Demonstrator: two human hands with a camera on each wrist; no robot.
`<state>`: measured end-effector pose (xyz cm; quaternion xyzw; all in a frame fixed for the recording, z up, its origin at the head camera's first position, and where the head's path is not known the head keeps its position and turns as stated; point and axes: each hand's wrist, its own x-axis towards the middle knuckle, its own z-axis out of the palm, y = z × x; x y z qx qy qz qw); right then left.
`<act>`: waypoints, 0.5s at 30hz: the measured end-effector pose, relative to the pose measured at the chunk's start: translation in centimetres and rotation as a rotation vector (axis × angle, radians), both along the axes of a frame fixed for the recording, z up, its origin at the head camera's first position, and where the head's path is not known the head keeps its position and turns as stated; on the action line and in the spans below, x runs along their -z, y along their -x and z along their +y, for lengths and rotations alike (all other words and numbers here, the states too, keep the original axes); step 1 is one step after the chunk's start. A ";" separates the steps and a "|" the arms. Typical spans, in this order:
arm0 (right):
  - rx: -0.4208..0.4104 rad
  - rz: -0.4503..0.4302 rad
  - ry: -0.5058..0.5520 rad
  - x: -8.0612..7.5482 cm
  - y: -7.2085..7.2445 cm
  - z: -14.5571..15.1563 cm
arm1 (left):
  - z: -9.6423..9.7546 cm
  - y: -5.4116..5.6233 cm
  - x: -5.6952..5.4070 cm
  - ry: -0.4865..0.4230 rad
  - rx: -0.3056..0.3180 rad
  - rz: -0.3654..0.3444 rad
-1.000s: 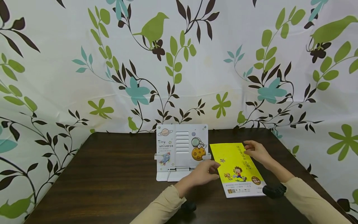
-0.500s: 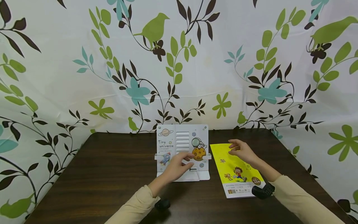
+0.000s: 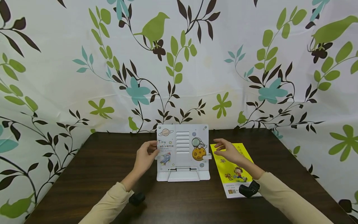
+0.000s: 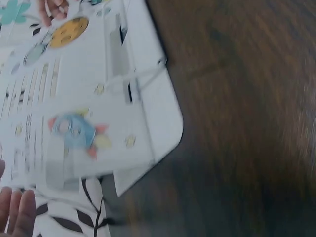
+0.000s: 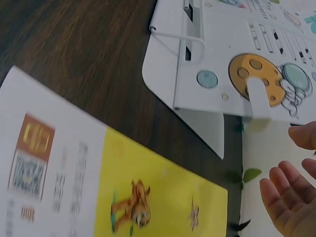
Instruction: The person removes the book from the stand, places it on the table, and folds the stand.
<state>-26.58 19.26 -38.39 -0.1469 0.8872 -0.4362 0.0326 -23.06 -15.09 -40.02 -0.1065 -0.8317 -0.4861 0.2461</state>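
Note:
A white metal book stand [image 3: 183,161] with a "Tiny universe" print, a rocket and an astronaut on an orange moon stands upright on the table. Right at its left edge is my left hand [image 3: 143,157], fingers loosely bent; the left wrist view shows the fingertips beside the panel. My right hand [image 3: 230,153] hovers over the upper part of a yellow book [image 3: 227,169], its fingers pointing at the stand's right edge with a small gap. The right wrist view shows that palm holding nothing. The book lies flat to the right of the stand, partly covered by my right forearm.
Both things are on a dark brown wooden table [image 3: 112,174]. Behind it hangs a white cloth [image 3: 195,102] printed with leaves, flowers and birds. A small clear clip [image 5: 257,96] sticks out at the stand's right side. Black devices are worn on both wrists.
My left hand has moved left from between stand and book, across the stand's front, to its left edge. My right hand has moved left over the book toward the stand, which stays put.

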 end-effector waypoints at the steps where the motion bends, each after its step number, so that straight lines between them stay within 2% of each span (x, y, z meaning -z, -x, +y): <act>1: 0.000 -0.004 0.002 0.0 0.0 -0.3 | -0.4 0.2 -0.1 -0.007 -0.018 0.000; 4: 0.007 -0.001 0.010 0.1 0.1 -0.9 | -1.5 0.7 -0.3 -0.001 -0.048 -0.014; 6: 0.002 0.010 0.029 0.3 0.2 -1.2 | -2.0 1.0 -0.3 0.009 -0.036 -0.038; 11: -0.028 0.081 0.083 0.9 0.5 -1.9 | -2.4 1.6 0.2 0.044 0.062 -0.126; 15: -0.009 0.138 0.121 1.0 0.6 -2.5 | -2.0 1.9 0.7 0.066 0.123 -0.138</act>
